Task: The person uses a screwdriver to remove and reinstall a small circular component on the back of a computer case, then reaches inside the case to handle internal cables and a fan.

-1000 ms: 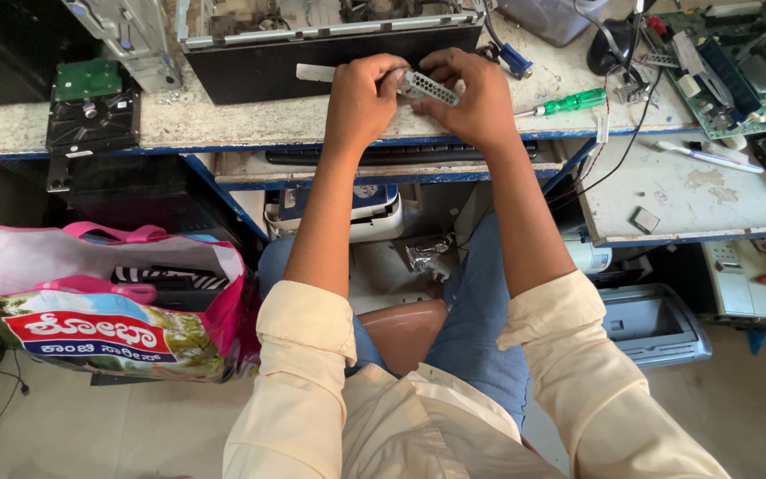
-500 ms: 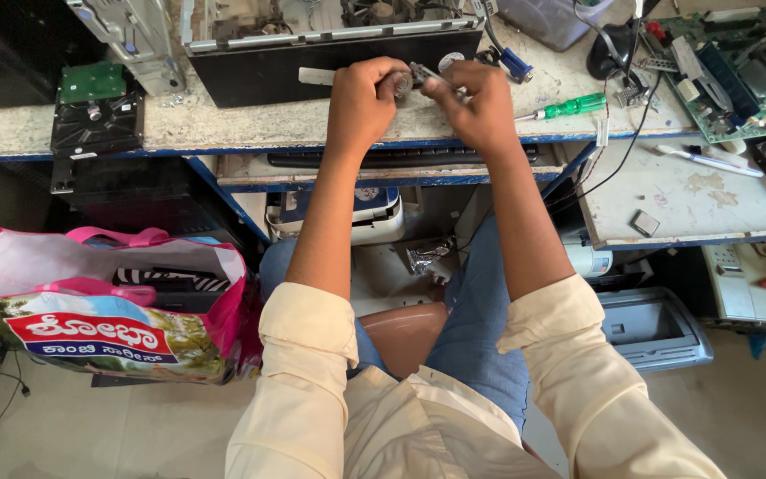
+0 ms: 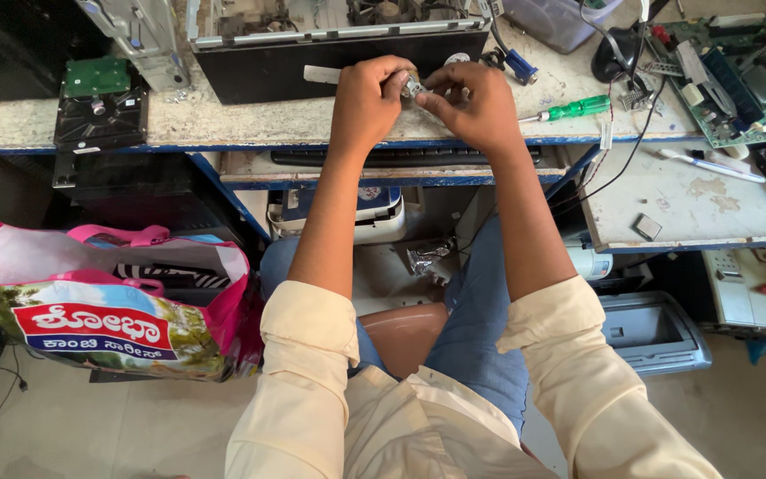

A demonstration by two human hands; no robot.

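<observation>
My left hand [image 3: 368, 99] and my right hand [image 3: 476, 105] meet over the front edge of a worn workbench [image 3: 250, 129]. Together they pinch a small grey metal connector part [image 3: 413, 86] between the fingertips; most of it is hidden by my fingers. Just behind the hands lies an opened black device case [image 3: 330, 40] with its insides exposed. A green-handled screwdriver [image 3: 578, 109] lies on the bench to the right of my right hand.
A green circuit board [image 3: 738, 80] and cables sit at the right. A hard drive with a green board [image 3: 97, 98] lies at the left. A keyboard [image 3: 401, 158] rests on the shelf below. A pink printed bag [image 3: 108, 302] stands on the floor, left.
The flat grey connector held between the hands has been turned and drawn into the fingertips, so less of it shows. Both hands stay at the same spot on the bench.
</observation>
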